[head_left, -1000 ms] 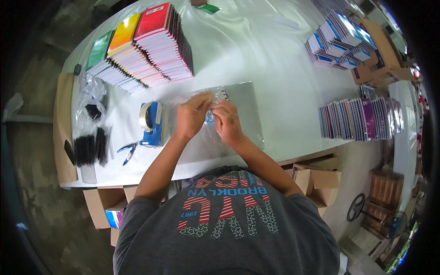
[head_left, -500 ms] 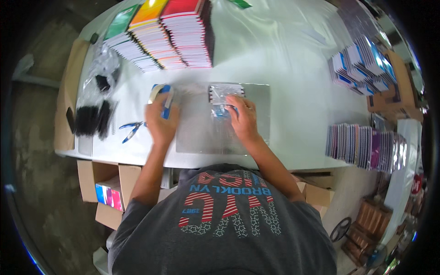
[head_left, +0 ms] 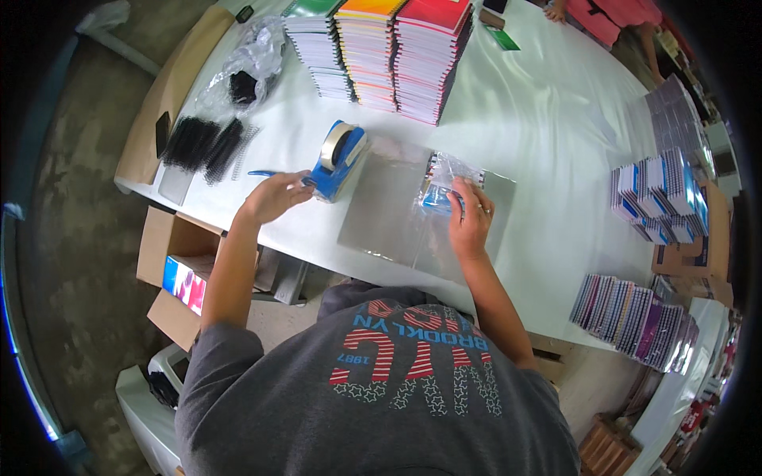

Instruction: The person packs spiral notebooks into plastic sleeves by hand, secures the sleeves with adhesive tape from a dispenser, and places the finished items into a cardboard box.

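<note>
My left hand (head_left: 276,197) is at the near, cutter end of a blue tape dispenser (head_left: 349,163), its thumb and fingertips brought together there. Anything between those fingertips is too small to make out. A roll of clear tape (head_left: 333,143) sits in the dispenser. My right hand (head_left: 471,218) has its fingers curled on a small spiral notebook (head_left: 438,196) in clear plastic film. Under the notebook lies a flat clear plastic sheet (head_left: 381,230). Beside my left hand, a blue handle of the pliers (head_left: 263,172) shows; the rest is hidden.
Tall stacks of green, yellow and red spiral notebooks (head_left: 429,75) stand at the back. Black binding coils (head_left: 208,147) and a plastic bag (head_left: 246,67) lie left. More notebooks (head_left: 635,321) line the right edge. A cardboard box (head_left: 178,254) stands below left. Another person (head_left: 615,12) is far right.
My view has swung, so the table appears shifted right. My left hand has moved from over the tape dispenser to its near end. My right hand stays on the wrapped notebook.
</note>
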Available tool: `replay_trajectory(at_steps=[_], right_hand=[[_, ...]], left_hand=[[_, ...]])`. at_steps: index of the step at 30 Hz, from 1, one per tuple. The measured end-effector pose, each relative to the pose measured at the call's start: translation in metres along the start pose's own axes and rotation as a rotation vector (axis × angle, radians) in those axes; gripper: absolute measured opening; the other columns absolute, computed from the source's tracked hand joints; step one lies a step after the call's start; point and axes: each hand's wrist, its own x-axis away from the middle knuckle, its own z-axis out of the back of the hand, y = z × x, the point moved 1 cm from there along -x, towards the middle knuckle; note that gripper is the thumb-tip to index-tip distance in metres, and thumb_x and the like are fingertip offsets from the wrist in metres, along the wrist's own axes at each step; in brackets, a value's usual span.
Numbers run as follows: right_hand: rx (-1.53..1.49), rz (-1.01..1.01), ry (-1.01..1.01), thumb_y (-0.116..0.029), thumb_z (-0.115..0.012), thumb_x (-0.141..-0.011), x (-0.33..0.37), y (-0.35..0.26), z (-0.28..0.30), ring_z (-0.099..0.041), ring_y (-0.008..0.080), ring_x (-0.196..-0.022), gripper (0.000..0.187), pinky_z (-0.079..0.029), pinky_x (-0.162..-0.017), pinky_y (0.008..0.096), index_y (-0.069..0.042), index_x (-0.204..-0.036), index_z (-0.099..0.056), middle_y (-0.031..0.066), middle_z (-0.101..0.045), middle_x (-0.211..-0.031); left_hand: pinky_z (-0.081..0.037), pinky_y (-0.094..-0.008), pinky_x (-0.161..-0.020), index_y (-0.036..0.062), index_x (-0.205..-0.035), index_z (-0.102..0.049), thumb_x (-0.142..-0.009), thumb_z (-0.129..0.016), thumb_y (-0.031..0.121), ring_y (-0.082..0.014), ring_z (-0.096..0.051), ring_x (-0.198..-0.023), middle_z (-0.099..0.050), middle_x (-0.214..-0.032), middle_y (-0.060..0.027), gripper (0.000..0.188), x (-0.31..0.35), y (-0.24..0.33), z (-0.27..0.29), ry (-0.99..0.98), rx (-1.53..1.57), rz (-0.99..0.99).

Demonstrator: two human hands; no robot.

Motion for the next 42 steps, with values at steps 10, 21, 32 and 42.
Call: replay_trajectory(at_steps=[10, 21, 32, 42], right_hand=[[-0.021, -0.016, -0.019, -0.006, -0.069, -0.079, 0.000, 0.008, -0.001, -0.060, 0.0192, -0.102, 0.034, -0.040, -0.085, 0.0342, -0.010, -0.111, -0.059, 0.0027, -0.066, -0.104], [-0.176, -0.078, 0.039, 0.001, -0.066, -0.075, -0.006, -0.002, 0.009, -0.058, 0.0213, -0.101, 0.047, -0.043, -0.081, 0.0359, -0.012, -0.119, -0.056, 0.0068, -0.060, -0.113], [0.004, -0.052, -0.505, -0.007, -0.066, -0.068, -0.041, -0.008, 0.029, -0.051, 0.0272, -0.103, 0.050, -0.041, -0.090, 0.0412, -0.007, -0.117, -0.059, 0.0041, -0.054, -0.126], [-0.011, -0.164, -0.662, -0.011, -0.067, -0.063, -0.094, -0.001, 0.048, -0.055, 0.0298, -0.101, 0.052, -0.041, -0.088, 0.0422, -0.004, -0.113, -0.055, 0.0137, -0.057, -0.105]], left_hand=[[-0.047, -0.0245, -0.052, 0.0006, -0.088, -0.068, -0.090, -0.059, 0.026, -0.0136, -0.057, -0.053, -0.065, -0.069, -0.0098, 0.027, -0.006, 0.015, -0.074, 0.850, -0.345, -0.486], [-0.033, -0.0195, -0.041, 0.0055, -0.065, -0.057, -0.083, -0.069, 0.037, -0.0068, -0.045, -0.043, -0.055, -0.056, -0.0027, 0.038, -0.032, -0.027, -0.271, 0.394, -0.115, -0.088], [-0.046, -0.0331, -0.048, 0.0036, -0.070, -0.063, -0.081, -0.068, 0.041, -0.0202, -0.060, -0.054, -0.064, -0.070, -0.0127, 0.039, -0.091, -0.062, -0.208, 0.433, -0.879, -0.156], [-0.048, -0.0273, -0.066, -0.0032, -0.118, -0.052, -0.085, -0.064, 0.022, -0.0165, -0.058, -0.078, -0.060, -0.092, -0.0095, 0.042, -0.135, -0.074, -0.090, 0.401, -0.570, -0.718]])
